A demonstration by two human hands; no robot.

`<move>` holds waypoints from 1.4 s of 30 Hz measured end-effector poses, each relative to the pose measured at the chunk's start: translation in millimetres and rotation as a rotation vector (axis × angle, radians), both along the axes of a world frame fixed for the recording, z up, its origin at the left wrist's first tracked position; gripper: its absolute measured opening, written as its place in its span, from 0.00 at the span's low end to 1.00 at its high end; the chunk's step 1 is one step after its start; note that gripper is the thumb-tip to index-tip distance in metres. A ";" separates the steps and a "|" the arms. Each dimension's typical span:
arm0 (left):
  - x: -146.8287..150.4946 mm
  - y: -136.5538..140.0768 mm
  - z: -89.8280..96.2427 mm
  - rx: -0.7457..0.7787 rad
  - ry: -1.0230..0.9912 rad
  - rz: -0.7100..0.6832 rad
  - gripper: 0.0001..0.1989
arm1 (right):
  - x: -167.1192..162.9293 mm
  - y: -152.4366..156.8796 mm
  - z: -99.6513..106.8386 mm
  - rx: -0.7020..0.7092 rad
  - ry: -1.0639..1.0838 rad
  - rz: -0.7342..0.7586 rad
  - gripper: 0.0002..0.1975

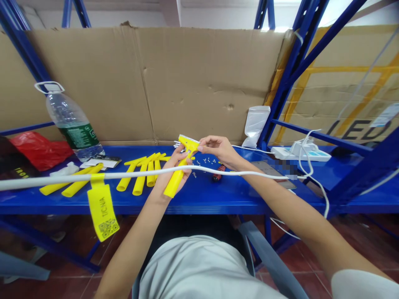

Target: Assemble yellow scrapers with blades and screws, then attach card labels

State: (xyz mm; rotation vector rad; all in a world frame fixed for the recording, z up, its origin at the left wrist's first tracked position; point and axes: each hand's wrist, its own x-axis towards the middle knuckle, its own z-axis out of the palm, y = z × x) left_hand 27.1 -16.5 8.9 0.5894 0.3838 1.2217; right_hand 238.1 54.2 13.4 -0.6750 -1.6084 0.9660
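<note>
A yellow T-shaped scraper (174, 183) with a pale strip along its head is tilted above the blue bench. My left hand (161, 183) is closed around its handle, just below the head. Thumb and fingers of my right hand (220, 149) are pinched together at the right end of the head; whatever they hold is too small to make out. Several small pale pieces (209, 161) lie scattered on the bench under my right hand, close to a short red and black tool (219, 172). More yellow scraper handles (140, 180) lie to the left.
A white cable (131, 174) with a yellow tag (103, 211) crosses in front of my forearms. On the left stand a large plastic bottle (75, 124) and a red bag (43, 149). A power strip (299, 154) is at right. Cardboard (202, 83) backs the blue bench (187, 207).
</note>
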 end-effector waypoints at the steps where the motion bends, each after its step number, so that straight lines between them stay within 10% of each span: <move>1: 0.1 -0.2 0.0 0.000 0.001 0.000 0.27 | -0.4 -0.6 -0.2 -0.017 0.009 0.002 0.23; 18: 0.0 1.1 -3.1 0.000 0.005 -0.009 0.26 | -0.4 -7.7 9.2 -0.506 0.190 0.205 0.29; 26: 0.0 1.2 -0.9 0.004 -0.003 0.039 0.27 | -3.0 -6.1 2.3 -0.436 0.168 0.204 0.26; 33: -4.5 3.2 -3.6 0.027 -0.108 0.035 0.29 | 4.7 13.6 -5.1 -0.091 -0.216 -0.169 0.19; 42: -3.6 -3.6 1.2 0.046 -0.107 0.046 0.26 | 21.2 -10.1 -4.5 -0.172 -0.892 0.015 0.08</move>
